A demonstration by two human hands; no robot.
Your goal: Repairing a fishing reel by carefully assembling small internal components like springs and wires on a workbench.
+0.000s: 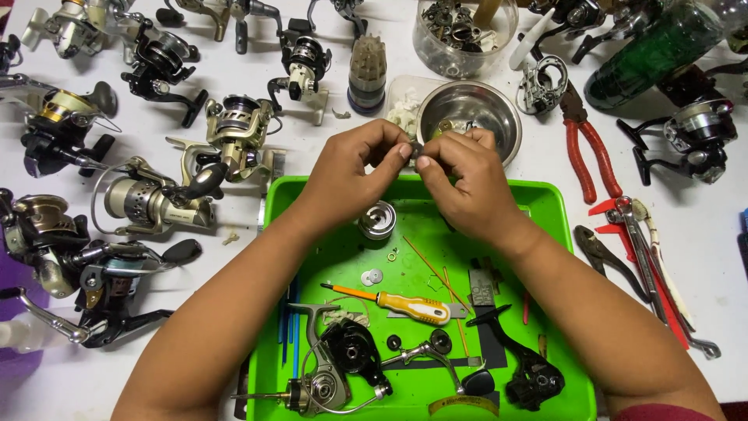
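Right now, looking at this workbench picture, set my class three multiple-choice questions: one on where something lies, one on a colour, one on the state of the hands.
1. Where does the yellow-handled screwdriver lie?
A. in the green tray
B. in the steel bowl
C. on the white table beside the red pliers

2. What colour are the grips of the pliers to the right of the steel bowl?
A. blue
B. red
C. black

3. What are the left hand and right hand doing?
A. resting flat on the table
B. each gripping a screwdriver
C. pinching a small metal part together above the tray's far edge

Answers: 1 A, the screwdriver lies inside the tray; 2 B, the grips are plainly red; 3 C, the fingertips of both hands meet on the small part.
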